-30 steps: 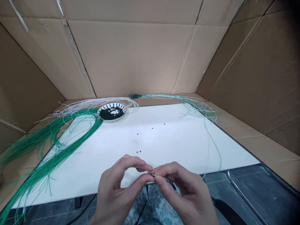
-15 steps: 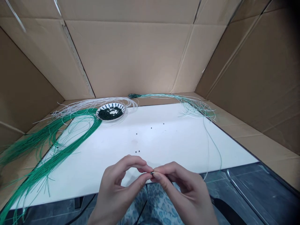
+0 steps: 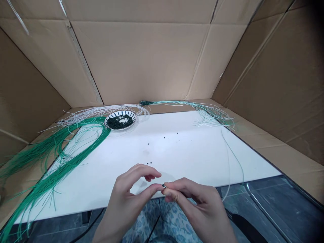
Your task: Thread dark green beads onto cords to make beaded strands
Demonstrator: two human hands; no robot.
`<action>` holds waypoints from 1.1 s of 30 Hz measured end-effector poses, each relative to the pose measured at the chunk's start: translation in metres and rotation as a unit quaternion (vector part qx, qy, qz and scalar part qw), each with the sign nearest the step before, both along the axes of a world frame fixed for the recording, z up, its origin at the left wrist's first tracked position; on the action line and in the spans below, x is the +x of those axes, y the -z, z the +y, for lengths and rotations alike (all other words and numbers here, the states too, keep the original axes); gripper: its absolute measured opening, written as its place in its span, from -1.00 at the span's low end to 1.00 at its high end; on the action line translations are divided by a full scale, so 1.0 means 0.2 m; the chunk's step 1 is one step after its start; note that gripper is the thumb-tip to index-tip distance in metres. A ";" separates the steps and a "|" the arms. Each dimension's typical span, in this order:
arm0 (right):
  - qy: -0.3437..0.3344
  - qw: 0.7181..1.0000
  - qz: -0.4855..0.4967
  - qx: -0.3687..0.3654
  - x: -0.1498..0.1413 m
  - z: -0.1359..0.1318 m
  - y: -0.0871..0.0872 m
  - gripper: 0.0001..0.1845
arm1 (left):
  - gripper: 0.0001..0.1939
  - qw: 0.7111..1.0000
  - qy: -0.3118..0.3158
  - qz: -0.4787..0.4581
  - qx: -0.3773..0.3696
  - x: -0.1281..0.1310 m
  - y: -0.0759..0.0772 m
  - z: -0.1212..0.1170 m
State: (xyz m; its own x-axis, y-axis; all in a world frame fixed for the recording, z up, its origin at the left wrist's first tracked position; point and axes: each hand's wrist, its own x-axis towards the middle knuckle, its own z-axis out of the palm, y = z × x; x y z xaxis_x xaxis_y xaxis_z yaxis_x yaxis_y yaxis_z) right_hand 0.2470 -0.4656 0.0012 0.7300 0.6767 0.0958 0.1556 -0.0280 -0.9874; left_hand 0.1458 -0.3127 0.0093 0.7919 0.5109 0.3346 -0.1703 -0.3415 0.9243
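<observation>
My right hand (image 3: 194,199) pinches a small dark bead (image 3: 163,185) between thumb and forefinger, above the near edge of the white board (image 3: 121,182). Any cord through the bead is too small to make out. My left hand (image 3: 136,189) has its forefinger raised clear of the thumb, and the thumb tip touches or nearly touches the bead. A white cord (image 3: 229,175) and a green cord (image 3: 238,158) hang over the board's edge beside my right hand.
A striped dish (image 3: 134,118) of dark beads stands at the back left. Green strands (image 3: 83,153) and white strands (image 3: 101,110) lie around it. A beaded bundle (image 3: 172,102) stretches along the back. Several loose beads (image 3: 148,144) dot the board. Cardboard walls (image 3: 141,60) enclose it.
My left forefinger has lifted away from its thumb and the bead. My right hand keeps its pinch, and the hanging cords have shifted slightly right.
</observation>
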 end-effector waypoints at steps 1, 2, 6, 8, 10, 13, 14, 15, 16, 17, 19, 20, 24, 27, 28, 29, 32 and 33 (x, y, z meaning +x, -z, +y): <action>0.004 1.000 0.002 0.003 0.00 0.00 0.00 -0.86 | -0.78 1.000 0.015 -0.001 0.011 0.00 0.00 0.01; 0.007 1.000 0.004 0.007 0.00 0.00 0.00 -0.86 | -0.79 0.999 0.031 -0.002 0.017 0.01 0.00 0.01; 0.011 1.000 -0.009 0.010 0.01 0.00 -0.01 -0.86 | -0.79 0.997 0.074 0.009 0.019 0.02 -0.01 0.02; 0.012 0.999 -0.028 0.006 0.00 0.01 0.00 -0.85 | -0.78 0.997 0.071 0.021 0.027 0.02 0.00 0.01; 0.019 0.999 -0.045 0.009 -0.01 0.03 0.01 -0.86 | -0.80 0.997 0.053 0.041 0.049 0.02 0.01 -0.01; 0.049 0.996 -0.068 0.001 -0.01 0.05 0.03 -0.92 | -0.82 0.993 0.032 0.076 0.087 0.02 0.02 -0.03; 0.055 0.996 -0.074 -0.004 -0.01 0.06 0.04 -0.93 | -0.81 0.992 0.022 0.084 0.092 0.02 0.02 -0.03; 0.058 0.995 -0.077 -0.009 -0.01 0.06 0.04 -0.94 | -0.81 0.992 0.011 0.089 0.094 0.02 0.02 -0.04; 0.057 0.995 -0.077 -0.012 0.00 0.06 0.05 -0.93 | -0.81 0.991 0.000 0.092 0.094 0.01 0.02 -0.04; 0.048 0.996 -0.073 -0.012 0.01 0.06 0.06 -0.93 | -0.81 0.991 -0.009 0.094 0.093 0.01 0.01 -0.04; 0.018 0.998 -0.058 -0.005 0.03 0.06 0.06 -0.93 | -0.81 0.991 -0.012 0.093 0.093 0.01 0.00 -0.04; 0.004 0.999 -0.045 -0.001 0.04 0.06 0.06 -0.92 | -0.81 0.992 -0.011 0.091 0.092 0.01 0.00 -0.04; -0.029 0.999 0.014 0.027 0.05 0.08 0.04 -0.91 | -0.80 0.993 -0.001 0.086 0.077 0.02 -0.01 -0.05; -0.033 0.996 0.057 0.060 0.05 0.11 0.03 -0.88 | -0.81 0.995 -0.005 0.087 0.055 0.03 0.00 -0.05; -0.029 0.994 0.073 0.074 0.05 0.12 0.04 -0.89 | -0.81 0.995 -0.006 0.086 0.048 0.03 0.01 -0.04; -0.021 0.992 0.090 0.089 0.06 0.13 0.05 -0.89 | -0.81 0.995 -0.006 0.085 0.046 0.04 0.03 -0.03; 0.042 0.982 0.134 0.123 0.13 0.15 0.13 -0.79 | -0.91 0.988 -0.045 0.097 0.112 0.03 0.09 0.07; 0.072 0.977 0.150 0.131 0.16 0.16 0.16 -0.75 | -0.86 0.978 -0.078 0.108 0.160 0.03 0.11 0.11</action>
